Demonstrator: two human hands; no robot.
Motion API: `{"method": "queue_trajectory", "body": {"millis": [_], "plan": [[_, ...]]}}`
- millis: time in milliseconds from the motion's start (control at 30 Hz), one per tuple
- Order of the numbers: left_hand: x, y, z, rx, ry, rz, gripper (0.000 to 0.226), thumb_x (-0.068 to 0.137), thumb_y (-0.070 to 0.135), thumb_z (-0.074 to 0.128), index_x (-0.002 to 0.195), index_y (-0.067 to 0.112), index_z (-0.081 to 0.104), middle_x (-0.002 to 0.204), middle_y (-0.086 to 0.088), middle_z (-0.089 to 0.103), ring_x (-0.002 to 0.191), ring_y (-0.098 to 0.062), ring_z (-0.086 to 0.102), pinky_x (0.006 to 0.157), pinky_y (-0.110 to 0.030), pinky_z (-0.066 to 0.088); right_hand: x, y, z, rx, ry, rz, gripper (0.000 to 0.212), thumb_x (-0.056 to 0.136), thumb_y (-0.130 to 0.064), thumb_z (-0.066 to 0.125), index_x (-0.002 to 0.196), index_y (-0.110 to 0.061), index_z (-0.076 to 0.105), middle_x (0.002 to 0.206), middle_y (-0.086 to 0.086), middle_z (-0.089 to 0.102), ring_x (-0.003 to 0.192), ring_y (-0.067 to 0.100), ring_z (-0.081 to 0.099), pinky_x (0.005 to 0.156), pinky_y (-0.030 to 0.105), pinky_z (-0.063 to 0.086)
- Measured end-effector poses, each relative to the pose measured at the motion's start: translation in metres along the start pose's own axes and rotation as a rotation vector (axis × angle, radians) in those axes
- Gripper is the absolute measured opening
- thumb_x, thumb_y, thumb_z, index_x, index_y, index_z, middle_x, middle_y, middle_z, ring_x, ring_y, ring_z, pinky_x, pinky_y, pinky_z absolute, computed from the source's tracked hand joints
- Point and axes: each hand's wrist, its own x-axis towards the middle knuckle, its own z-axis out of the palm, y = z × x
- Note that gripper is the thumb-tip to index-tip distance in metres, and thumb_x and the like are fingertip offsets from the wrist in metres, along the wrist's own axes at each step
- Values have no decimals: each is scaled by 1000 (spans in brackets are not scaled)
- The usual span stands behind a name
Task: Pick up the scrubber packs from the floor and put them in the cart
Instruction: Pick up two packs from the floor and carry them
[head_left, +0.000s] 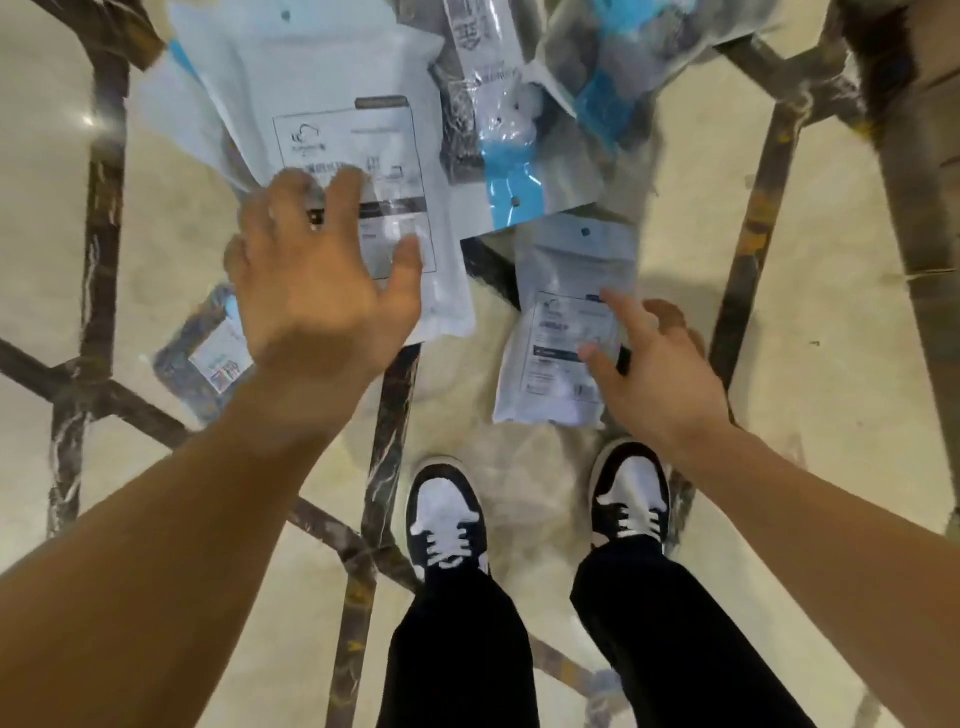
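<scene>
Several scrubber packs lie scattered on the cream marble floor (675, 613) with dark veined inlay strips. The large white plastic pack with a printed black-bordered label (332, 104) lies at upper centre, flat on the floor, overlapping other pale packs beneath it. A smaller white pack with a hang hole at its top (561, 322) lies just ahead of the person's feet, to the right. Above it sits a clear pack with bright blue contents and a white fluffy piece (511, 150), and beside that another clear pack with blue inside (602, 78). A dark pack with a small barcode label (208, 348) lies at the left, partly hidden by the forearm.

The left hand (317, 291) is spread, fingers apart, over the lower edge of the large white pack; contact cannot be judged through the blur. The right hand (654, 358) is also spread, its fingertips (613, 301) over the right edge of the smaller white pack, gripping nothing visible.

Below are two black-and-white lace-up sneakers (449, 514) and black trousers (457, 654).
</scene>
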Motion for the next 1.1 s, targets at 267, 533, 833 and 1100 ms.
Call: {"method": "queue_trajectory", "body": {"millis": [267,533,833,1100], "plan": [[12,-13,41,-552,107,-180,77,94,64,56,158,29,31,161,-17,25,148,-29,34,122,-32,30,65,2,58,511,9,392,99,87,-50,76,157,-28,9,146,15,41,129,41,50,91,43,45],[13,-9,16,-731,132,-437,99,82,45,82,158,25,22,146,1,42,130,-9,42,112,-25,38,77,4,64,760,-54,645,99,54,-55,97,132,-17,49,118,5,67,102,32,67,91,46,58],[29,-6,-6,-720,-124,-828,103,63,48,94,145,11,43,134,-9,61,125,-28,57,98,-32,45,12,-17,-3,926,284,413,55,81,-45,84,125,-29,55,107,-16,69,100,16,69,72,28,52],[26,-10,-85,-871,-116,-784,43,72,36,90,101,11,69,85,8,68,79,-18,65,70,-30,50,-28,-52,-115,862,425,230,53,72,-52,88,112,-26,66,100,-10,75,92,11,73,75,32,60]]}}
